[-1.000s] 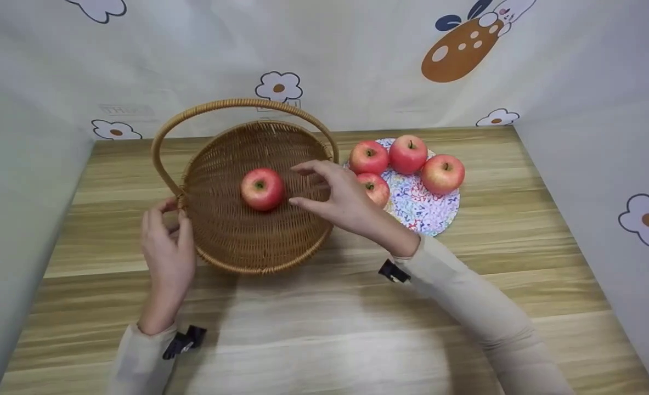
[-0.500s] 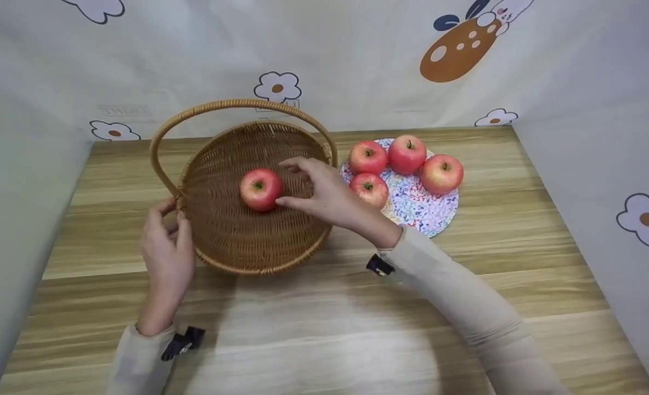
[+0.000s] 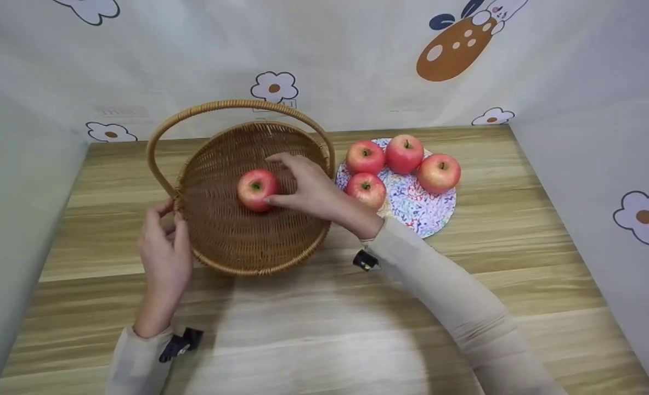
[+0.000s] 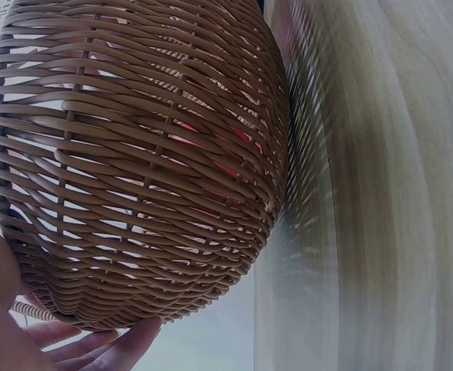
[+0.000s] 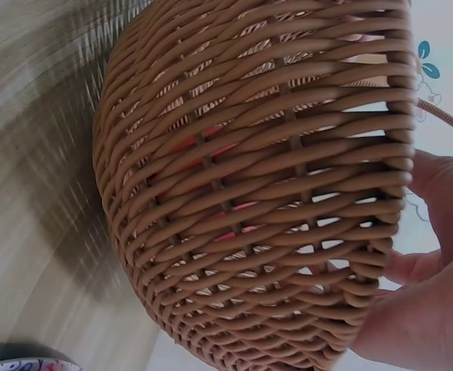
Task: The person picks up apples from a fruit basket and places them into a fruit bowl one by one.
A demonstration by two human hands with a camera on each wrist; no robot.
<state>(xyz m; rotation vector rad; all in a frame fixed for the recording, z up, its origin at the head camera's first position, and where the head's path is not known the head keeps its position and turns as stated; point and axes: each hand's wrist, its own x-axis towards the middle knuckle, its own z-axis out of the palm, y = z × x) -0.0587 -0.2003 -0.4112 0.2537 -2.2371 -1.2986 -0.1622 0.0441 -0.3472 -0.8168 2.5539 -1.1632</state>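
Observation:
A round brown wicker basket (image 3: 258, 247) with a tall arched handle stands on the table, one red apple (image 3: 252, 189) lying in its bottom. My left hand (image 3: 165, 255) grips the basket's left rim by the foot of the handle; in the left wrist view its fingers (image 4: 137, 340) lie against the woven wall. Over the basket's right side reaches my right hand (image 3: 316, 192), thumb and forefinger spread apart. Its thumb tip overlaps the apple's right edge in the head view. Through the weave the right wrist view shows bits of red, with the right hand at the rim.
Right of the basket, a flat round plate (image 3: 425, 211) with a multicolour pattern carries several red apples (image 3: 406, 153). A pale cloth with flower prints (image 3: 274, 88) hangs behind the wood-grain table (image 3: 521, 247) and along both sides.
My right hand has moved left and inward over the basket, its thumb coming up to the apple. The left hand keeps its grip on the rim; apple and basket stay put.

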